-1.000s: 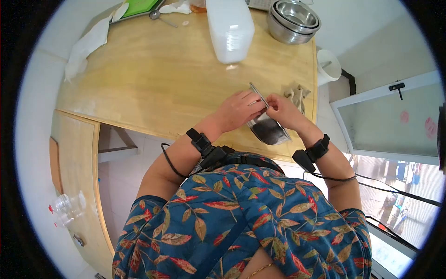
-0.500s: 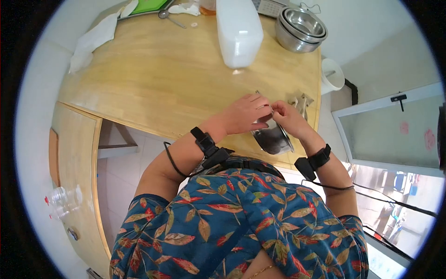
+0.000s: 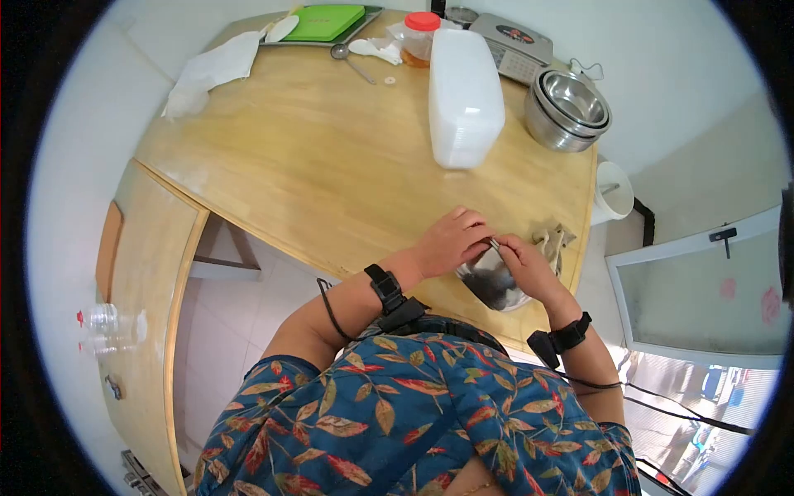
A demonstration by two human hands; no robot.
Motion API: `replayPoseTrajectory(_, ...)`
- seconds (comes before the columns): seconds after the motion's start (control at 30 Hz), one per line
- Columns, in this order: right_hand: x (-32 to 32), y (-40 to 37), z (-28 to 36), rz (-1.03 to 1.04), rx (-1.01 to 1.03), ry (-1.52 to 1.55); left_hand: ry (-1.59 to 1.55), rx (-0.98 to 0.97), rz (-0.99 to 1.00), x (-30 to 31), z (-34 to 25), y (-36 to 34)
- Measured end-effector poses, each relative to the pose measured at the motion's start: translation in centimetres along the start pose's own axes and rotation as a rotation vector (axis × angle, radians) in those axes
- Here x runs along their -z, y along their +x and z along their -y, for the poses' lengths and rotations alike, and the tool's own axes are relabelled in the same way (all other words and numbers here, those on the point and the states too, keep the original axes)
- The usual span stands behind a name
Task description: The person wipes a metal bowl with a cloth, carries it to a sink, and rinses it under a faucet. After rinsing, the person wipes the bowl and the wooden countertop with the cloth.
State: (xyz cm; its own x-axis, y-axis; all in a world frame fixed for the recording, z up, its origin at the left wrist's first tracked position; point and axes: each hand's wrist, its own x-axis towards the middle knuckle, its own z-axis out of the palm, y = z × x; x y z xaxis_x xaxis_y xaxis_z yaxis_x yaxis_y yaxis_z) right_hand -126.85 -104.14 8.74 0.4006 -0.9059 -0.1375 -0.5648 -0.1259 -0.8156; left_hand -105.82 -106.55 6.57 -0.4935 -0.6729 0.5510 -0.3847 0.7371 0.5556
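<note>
A shiny metal bowl [image 3: 495,285] sits tilted at the table's front edge, close to my body. My left hand [image 3: 455,241] is closed at its far left rim, fingertips pinched together. From the other side my right hand [image 3: 529,266] grips the rim, its thumb and fingertips meeting those of the left. A thin metallic edge shows between the two hands. My fingers cover part of the bowl, so its far side is hidden. Just beyond the right hand lies a crumpled beige cloth or packet [image 3: 552,241].
A stack of white plastic containers [image 3: 466,107] stands ahead. Behind are a red-lidded jar [image 3: 420,40], a scale [image 3: 514,48] and nested metal bowls [image 3: 567,112]. A measuring spoon [image 3: 351,62] and a green board on a tray [image 3: 321,22] lie at the back left. A white bucket [image 3: 610,192] stands right of the table.
The camera view has tipped up, so things sit lower in it. My left hand's fingers have closed in toward the right hand at the bowl's rim; earlier its thumb stood apart.
</note>
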Motion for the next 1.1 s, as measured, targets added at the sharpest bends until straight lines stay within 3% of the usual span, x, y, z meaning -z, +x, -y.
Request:
replayPoseTrajectory(0.07, 0.1, 0.2, -0.1, 0.014, 0.041, -0.033, 0.013, -0.055, 0.083, 0.1, 1.2, -0.3)
replayPoseTrajectory(0.33, 1.0, 1.9, -0.9, 0.089, 0.276, -0.169, -0.070, 0.125, 0.369, 1.5, 1.7, 0.0)
replayPoseTrajectory(0.43, 2.1, 2.2, 1.0, 0.174, 0.108, -0.205, -0.056, 0.136, 0.453, 1.4, 1.4, 0.2)
replayPoseTrajectory(0.63, 1.0, 2.2, 0.8, 0.080, 0.284, -0.374, -0.023, 0.201, 0.556, 0.3, 1.7, -0.2)
replayPoseTrajectory(0.73, 0.1, 2.0, -0.7, -0.047, 0.359, -0.293, -0.054, 0.260, 0.529, 0.0, 1.4, -0.4)
replayPoseTrajectory(0.83, -1.2, 1.1, -0.3, -0.666, 0.422, -0.300, -0.086, 0.336, 0.467, 0.5, 0.3, -0.4)
replayPoseTrajectory(0.87, -1.4, 0.9, -0.7, -0.777, 0.345, -0.305, -0.096, 0.369, 0.446, 0.7, 0.0, -0.3)
replayPoseTrajectory(0.97, -3.1, 0.1, -2.7, -0.697, -0.109, 0.301, -0.222, 0.531, 0.416, 0.6, -0.6, -0.4)
replayPoseTrajectory(1.07, -3.8, 0.5, -4.0, -0.493, -0.122, 0.533, -0.270, 0.576, 0.381, -0.2, -0.7, -0.6)
replayPoseTrajectory(1.1, -3.6, 0.7, -3.8, -0.472, -0.133, 0.480, -0.244, 0.578, 0.383, -0.3, -0.8, -0.5)
